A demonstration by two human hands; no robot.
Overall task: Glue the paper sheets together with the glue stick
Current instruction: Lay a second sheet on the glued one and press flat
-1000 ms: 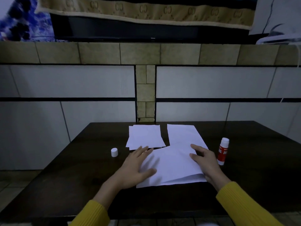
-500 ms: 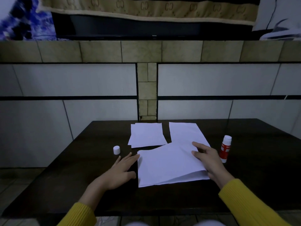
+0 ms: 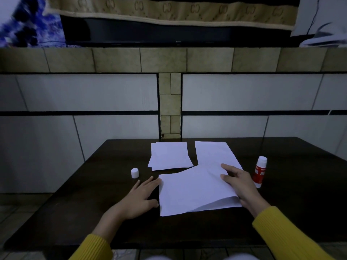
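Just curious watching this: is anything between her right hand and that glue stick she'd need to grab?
Nothing visible. The glue stick stands upright on the table just right of the right hand, which rests on the front paper sheet; only bare tabletop separates them.

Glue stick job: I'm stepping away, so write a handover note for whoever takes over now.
Left hand: open, flat on the dark wooden table beside the near white paper sheets.
Right hand: open, pressing those sheets' right side.
Red-and-white glue stick: upright at right, uncapped; its small white cap stands at left.
Done: near sheets laid together.
Left: two far paper stacks unjoined; recap.
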